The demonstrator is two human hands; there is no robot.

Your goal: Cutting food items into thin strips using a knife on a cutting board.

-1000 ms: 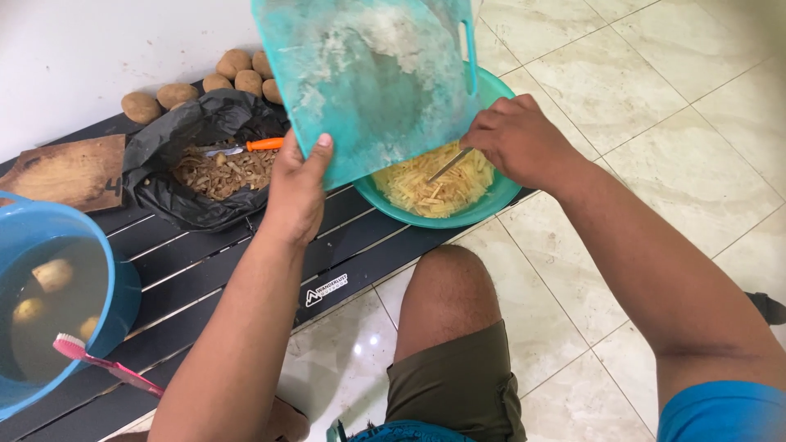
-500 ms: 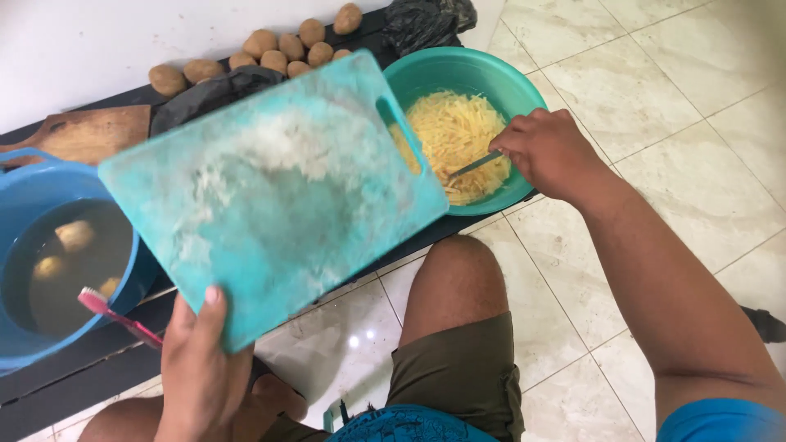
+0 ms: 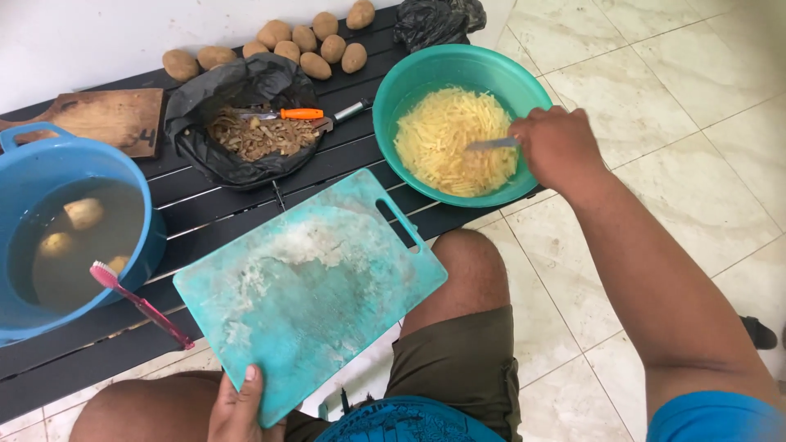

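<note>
My left hand grips the near corner of a teal plastic cutting board smeared with white residue, held flat over my lap and the table's front edge. My right hand holds a knife whose blade rests in the cut potato strips inside a teal bowl on the black slatted table.
A blue tub of water with peeled potatoes stands at the left, a pink toothbrush leaning on it. A black bag holds peels and an orange-handled peeler. Whole potatoes and a wooden board lie behind. Tiled floor lies to the right.
The cutting board has come down from tipping over the bowl to lying flat near my lap. My right hand stays at the bowl with the knife.
</note>
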